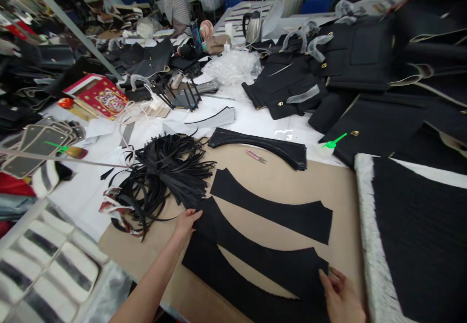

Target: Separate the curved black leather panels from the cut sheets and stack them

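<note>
My left hand [187, 223] pinches the left end of a curved black fabric piece [255, 247]. Its right end is between the thumb and fingers of my right hand [339, 291]. Closer to me, a second curved black piece [233, 284] lies partly under the held one. Beyond them a third black piece [272, 206] lies flat on the brown board [332, 182]. Farther back sits a stack of curved black strips [259, 147], with pink thread snips [256, 156] just in front of it. A heap of thin black strips [171, 165] is left of the pieces.
A fuzzy-edged white slab with a black top [419, 235] borders the board's right side. Black bag parts [357, 55] pile up at the back right. A white cup with a green brush [330, 148] stands near them. A kettle [252, 27] and a seated person [177, 4] are farther off.
</note>
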`<state>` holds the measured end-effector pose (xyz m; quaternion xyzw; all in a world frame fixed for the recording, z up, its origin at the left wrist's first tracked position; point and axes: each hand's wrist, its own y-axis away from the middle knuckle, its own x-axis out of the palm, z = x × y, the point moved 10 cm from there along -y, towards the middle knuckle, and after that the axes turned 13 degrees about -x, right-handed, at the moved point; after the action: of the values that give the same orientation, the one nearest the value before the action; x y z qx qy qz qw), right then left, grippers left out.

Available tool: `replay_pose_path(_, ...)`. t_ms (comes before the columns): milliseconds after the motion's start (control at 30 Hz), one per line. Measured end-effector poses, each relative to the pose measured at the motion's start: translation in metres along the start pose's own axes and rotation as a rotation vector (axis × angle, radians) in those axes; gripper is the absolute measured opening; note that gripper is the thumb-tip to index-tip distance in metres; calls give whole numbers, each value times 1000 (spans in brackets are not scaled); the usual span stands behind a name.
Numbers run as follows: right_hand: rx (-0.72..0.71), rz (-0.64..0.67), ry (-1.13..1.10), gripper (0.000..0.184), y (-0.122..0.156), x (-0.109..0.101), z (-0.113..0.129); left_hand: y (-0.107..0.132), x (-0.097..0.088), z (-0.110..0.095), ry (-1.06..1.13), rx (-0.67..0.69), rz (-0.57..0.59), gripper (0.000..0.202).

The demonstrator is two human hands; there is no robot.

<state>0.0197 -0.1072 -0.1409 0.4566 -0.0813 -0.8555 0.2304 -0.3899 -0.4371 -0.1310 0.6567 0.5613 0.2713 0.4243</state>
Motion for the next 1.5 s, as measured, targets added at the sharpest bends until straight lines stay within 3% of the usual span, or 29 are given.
replay_pose_path(133,21,-74,-167,60,0,-5,-1,18,21,-16,-50,126,45,35)
replay_pose_path(300,-160,-238,-359,70,-20,-55,41,44,44,-64,-94,362,148,33)
replay_pose_path(433,-252,-287,-327,67,-54,-82,66,30,61,-88,-111,440,148,38)
replay_pose_path(500,-288,-282,-306,65,-72,-78,69,10,70,-89,-151,448,117,44)
replay_pose_path(600,-332,-235,-255,63,-94,-54,68,-19,78,-82,-206,441,57,49)
replay_pose_path(767,-338,-196,-141,63,-100,-31,67,-41,72,-71,-286,404,-59,39)
replay_pose_path(1033,-386,-212,-58,55,-98,-40,83,-37,72,-90,-538,527,-207,23)
replay_pose_path(1500,-293,-181,42,69,-125,-24,45,-25,82,-95,-700,632,-271,35)
